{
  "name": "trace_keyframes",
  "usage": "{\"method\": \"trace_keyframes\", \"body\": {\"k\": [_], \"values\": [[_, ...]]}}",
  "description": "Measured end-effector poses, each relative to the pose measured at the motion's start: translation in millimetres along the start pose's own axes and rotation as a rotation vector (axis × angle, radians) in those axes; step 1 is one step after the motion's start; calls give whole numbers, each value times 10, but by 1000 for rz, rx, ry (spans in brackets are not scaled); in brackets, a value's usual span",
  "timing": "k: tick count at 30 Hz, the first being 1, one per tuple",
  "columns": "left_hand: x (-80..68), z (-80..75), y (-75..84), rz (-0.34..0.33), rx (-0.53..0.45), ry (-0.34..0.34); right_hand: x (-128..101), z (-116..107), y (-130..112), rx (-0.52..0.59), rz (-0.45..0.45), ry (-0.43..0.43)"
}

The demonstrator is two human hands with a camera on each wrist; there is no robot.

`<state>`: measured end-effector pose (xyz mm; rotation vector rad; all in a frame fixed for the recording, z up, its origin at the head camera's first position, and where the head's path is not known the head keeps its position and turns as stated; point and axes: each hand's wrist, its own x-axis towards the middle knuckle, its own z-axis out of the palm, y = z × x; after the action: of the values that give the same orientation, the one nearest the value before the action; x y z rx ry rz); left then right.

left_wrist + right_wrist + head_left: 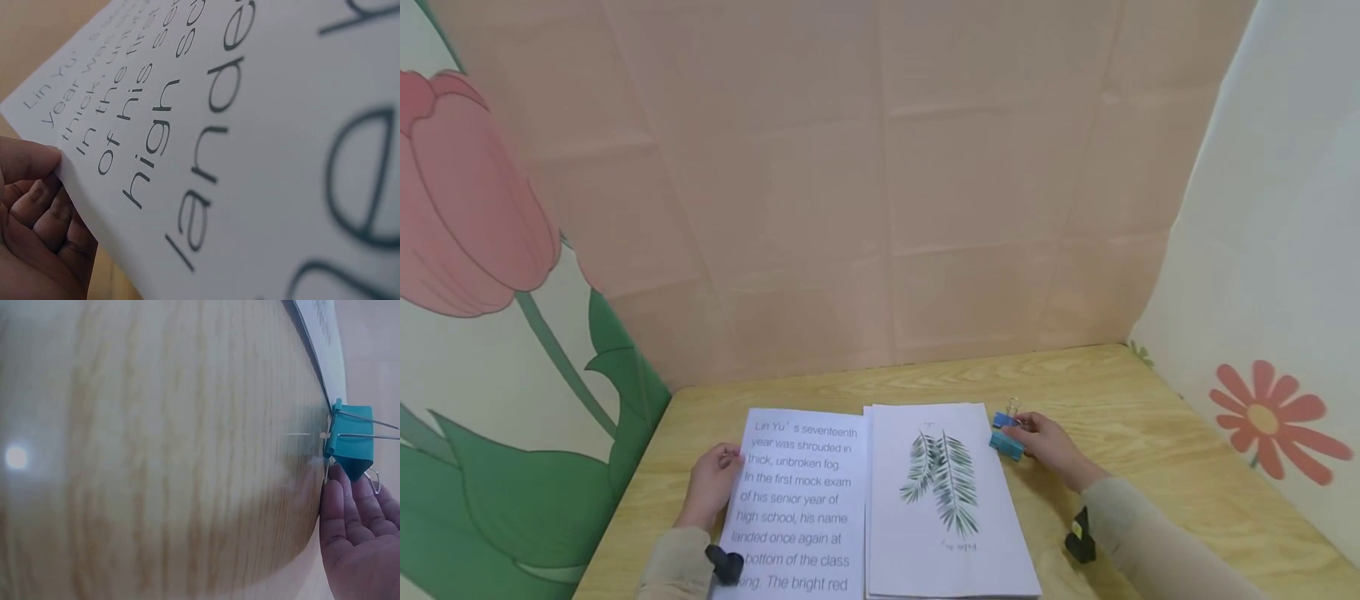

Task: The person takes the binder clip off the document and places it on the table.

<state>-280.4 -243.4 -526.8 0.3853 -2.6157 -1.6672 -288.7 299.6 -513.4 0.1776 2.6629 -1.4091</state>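
- On the wooden bench (1150, 417), near its front edge, two white sheets lie side by side, edges meeting down the middle.
- Your left hand (711, 483) pinches the left edge of the printed text page (801, 504): thumb on top, the other fingers (44, 209) curled beneath, as the left wrist view shows. That edge looks lifted slightly off the wood.
- Text page: large grey type, first line reads "Lin Yu's seventeenth". It sits left of the other sheet.
- Leaf print sheet (943, 500): green fern-like fronds in the centre, a small caption below them too small to read. It lies flat.
- Your right hand (1052, 446) rests on the bench just off the upper right corner of the leaf print sheet, fingers laid against two blue binder clips (1006, 433).
- Right wrist view: fingertips (340, 500) touch the nearer teal-blue clip (350, 439); its wire handles stick out to the right. The fingers look fairly straight; I cannot tell whether they actually grip the clip or only touch it.
- Clips sit touching or just beside the sheet's right edge, one behind the other.
- Dark wrist-mounted units show on both sleeves (1150, 533).
- Backdrop: pinkish panel (880, 183) behind, a tulip mural (467, 192) at left, a red daisy (1273, 421) on the white wall at right.
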Motion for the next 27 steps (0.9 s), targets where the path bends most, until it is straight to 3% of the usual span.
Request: {"method": "trace_keyframes", "body": {"k": [12,20,27], "values": [[-13,-18,5,-8,4,-2,-28,-41,-1,61,15,31],[-8,-21,-15,18,30,3,-42,-92,19,44,13,32],[0,-10,-28,-5,29,-2,-39,-112,36,32,16,19]]}}
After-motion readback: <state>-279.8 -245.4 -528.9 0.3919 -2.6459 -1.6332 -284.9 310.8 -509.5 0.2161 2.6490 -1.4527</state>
